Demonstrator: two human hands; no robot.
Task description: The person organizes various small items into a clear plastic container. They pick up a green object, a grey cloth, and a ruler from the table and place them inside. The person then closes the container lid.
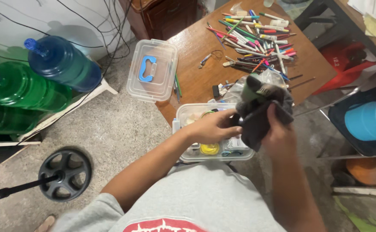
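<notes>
- Grey cloth [261, 118], dark and rumpled, sits bunched between my two hands, just above the near corner of the wooden surface [196, 64].
- My right hand [278, 133] grips the cloth from below, thumb pressed flat over its front fold, fingers [272, 115] closed around the fabric.
- My left hand [213, 126] comes in from the side, its fingers curled shut on the cloth's left edge and touching it.
- A green-tipped marker [253, 89] pokes up out of the top of the cloth, tilted, with the fabric wrapped round its lower part; its barrel is hidden and I cannot tell which fingers press on it through the cloth.
- Directly beneath my hands stands an open clear plastic box [188, 114] at the surface's edge, holding small odds and ends, a yellow roll among them.
- The box's clear lid [152, 71], with a blue handle, lies flat beyond it, overhanging the left edge of the surface.
- A scatter of pens and pencils [256, 38] covers the far part of the surface, well apart from my hands.
- On the floor to my left lie a blue water jug [63, 64] and a green water jug [20, 88] on their sides, and a black wheel [65, 174] nearer to me.
</notes>
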